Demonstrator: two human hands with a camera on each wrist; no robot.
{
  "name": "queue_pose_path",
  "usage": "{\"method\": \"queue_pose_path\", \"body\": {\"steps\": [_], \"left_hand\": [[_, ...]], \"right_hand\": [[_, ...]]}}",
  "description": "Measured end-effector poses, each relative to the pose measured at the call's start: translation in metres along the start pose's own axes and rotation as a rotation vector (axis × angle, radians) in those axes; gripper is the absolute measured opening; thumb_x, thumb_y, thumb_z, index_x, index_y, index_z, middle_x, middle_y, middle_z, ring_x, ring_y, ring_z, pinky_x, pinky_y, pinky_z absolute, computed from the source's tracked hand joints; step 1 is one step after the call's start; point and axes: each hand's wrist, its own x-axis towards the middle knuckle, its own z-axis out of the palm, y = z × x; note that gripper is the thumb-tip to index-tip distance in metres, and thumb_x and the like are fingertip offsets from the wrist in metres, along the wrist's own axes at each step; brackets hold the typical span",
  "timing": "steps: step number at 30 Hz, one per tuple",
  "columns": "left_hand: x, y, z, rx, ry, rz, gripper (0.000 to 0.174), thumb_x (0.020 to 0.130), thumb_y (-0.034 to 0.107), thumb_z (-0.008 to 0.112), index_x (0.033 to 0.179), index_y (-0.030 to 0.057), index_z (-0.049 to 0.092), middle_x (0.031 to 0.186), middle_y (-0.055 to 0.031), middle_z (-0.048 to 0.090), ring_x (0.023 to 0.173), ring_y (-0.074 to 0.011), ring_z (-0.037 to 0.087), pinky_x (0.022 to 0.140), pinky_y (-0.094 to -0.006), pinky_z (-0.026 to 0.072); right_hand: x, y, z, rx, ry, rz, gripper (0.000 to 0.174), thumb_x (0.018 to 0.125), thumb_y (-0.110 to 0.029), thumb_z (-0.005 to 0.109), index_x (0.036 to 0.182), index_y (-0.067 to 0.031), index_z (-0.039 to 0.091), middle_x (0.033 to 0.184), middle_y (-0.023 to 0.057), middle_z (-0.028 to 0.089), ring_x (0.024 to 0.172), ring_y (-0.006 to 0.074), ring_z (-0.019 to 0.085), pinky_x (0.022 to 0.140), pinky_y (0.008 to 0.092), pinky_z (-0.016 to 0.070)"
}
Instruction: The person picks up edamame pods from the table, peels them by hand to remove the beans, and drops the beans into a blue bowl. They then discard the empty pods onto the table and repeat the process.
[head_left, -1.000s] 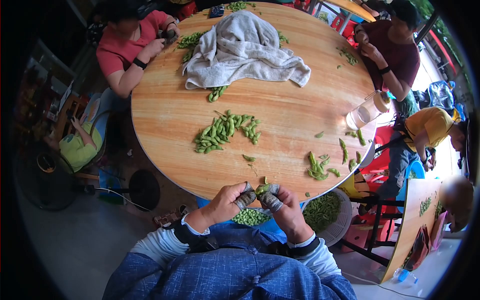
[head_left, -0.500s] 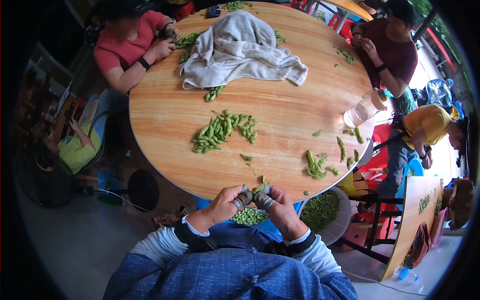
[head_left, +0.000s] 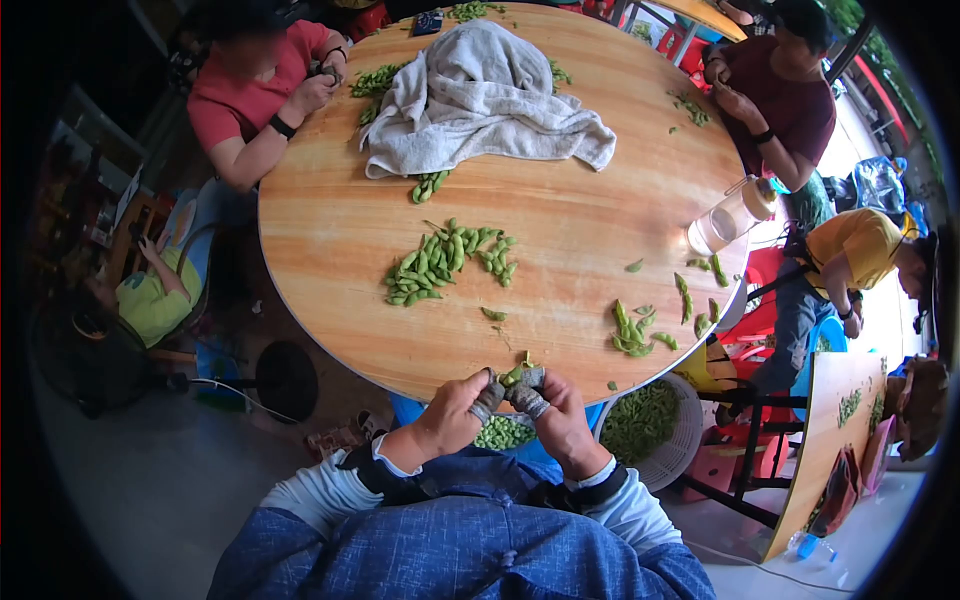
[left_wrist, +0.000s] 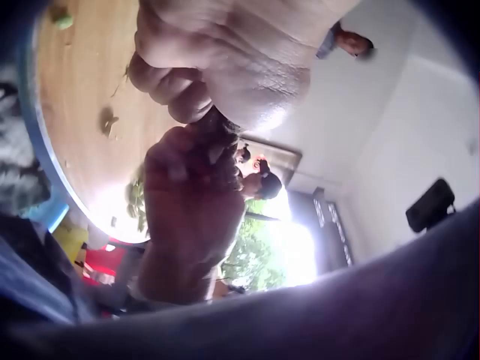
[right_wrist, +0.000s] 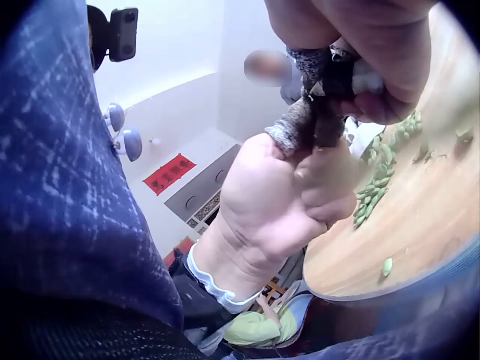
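At the near table edge, both hands meet over a green soybean pod (head_left: 513,376) in the head view. My left hand (head_left: 447,418) pinches it from one side, my right hand (head_left: 566,422) from the other. Grey fabric covers (head_left: 487,400) wrap the thumbs. Seen from the left wrist, the left hand (left_wrist: 232,56) fills the top and the right hand (left_wrist: 191,210) lies below it. The right wrist view shows the fingertips pressed together, hiding the pod. Below the hands are shelled green beans (head_left: 503,433), partly covered by the hands.
A pile of pods (head_left: 440,262) lies mid-table, with loose pods (head_left: 632,332) at the right. A grey towel (head_left: 490,105) covers something farther back. A water bottle (head_left: 733,218) stands near the right edge. A white basket (head_left: 680,440) of pods sits below. People sit around the table.
Both hands stay together at the table edge; the fingers shift slightly on the pod and the left hand tilts a little more upright. The seated people's hands across the table also move.
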Motion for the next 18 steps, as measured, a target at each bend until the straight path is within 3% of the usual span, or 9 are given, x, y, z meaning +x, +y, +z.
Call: {"method": "queue_pose_path", "body": {"steps": [3,6,9,12,18], "left_hand": [[0.001,0.009,-0.007,-0.418,-0.092,-0.304,0.007,0.083,0.008,0.044,0.086,0.0024,0.048,0.061,0.0007,0.044,0.050,-0.0074,0.040,0.044,-0.0223,0.0331],[-0.002,0.002,-0.009,-1.119,-0.204,-0.542,0.014,0.083,0.007,0.034,0.084,0.0029,0.047,0.062,0.0026,0.043,0.051,-0.0056,0.039,0.044,-0.0218,0.0315],[0.002,0.015,-0.007,-0.908,-0.125,-0.549,0.012,0.083,0.009,0.037,0.081,0.0048,0.047,0.061,0.0032,0.041,0.053,-0.0042,0.036,0.047,-0.0204,0.0310],[0.003,0.013,-0.010,-0.589,-0.182,-0.321,0.009,0.083,0.006,0.043,0.089,0.0051,0.050,0.063,0.0051,0.040,0.052,-0.0022,0.033,0.045,-0.0169,0.0251],[0.004,0.021,-0.013,-0.421,-0.098,-0.259,0.012,0.086,0.014,0.045,0.080,0.0049,0.049,0.061,0.0049,0.042,0.055,-0.0030,0.036,0.048,-0.0183,0.0295]], "right_hand": [[0.002,0.006,-0.003,-0.069,-0.031,-0.071,0.010,0.079,-0.003,0.054,0.089,0.0008,0.054,0.082,0.0002,0.056,0.076,0.0064,0.049,0.069,0.0209,0.0402],[0.001,0.002,-0.001,-0.080,-0.066,-0.121,0.011,0.079,-0.003,0.054,0.090,0.0006,0.054,0.082,-0.0001,0.057,0.076,0.0062,0.049,0.069,0.0207,0.0400],[0.002,0.010,-0.010,0.008,-0.050,-0.058,0.012,0.079,-0.003,0.055,0.090,0.0003,0.054,0.082,-0.0003,0.057,0.075,0.0063,0.049,0.069,0.0206,0.0399],[0.003,0.008,-0.013,0.168,-0.106,-0.018,0.013,0.079,-0.004,0.055,0.091,-0.0001,0.055,0.083,-0.0005,0.057,0.075,0.0065,0.050,0.069,0.0206,0.0396],[0.001,-0.005,-0.006,0.140,-0.104,0.078,0.015,0.079,-0.005,0.054,0.093,0.0004,0.055,0.084,-0.0001,0.057,0.076,0.0073,0.050,0.070,0.0209,0.0389]]}}
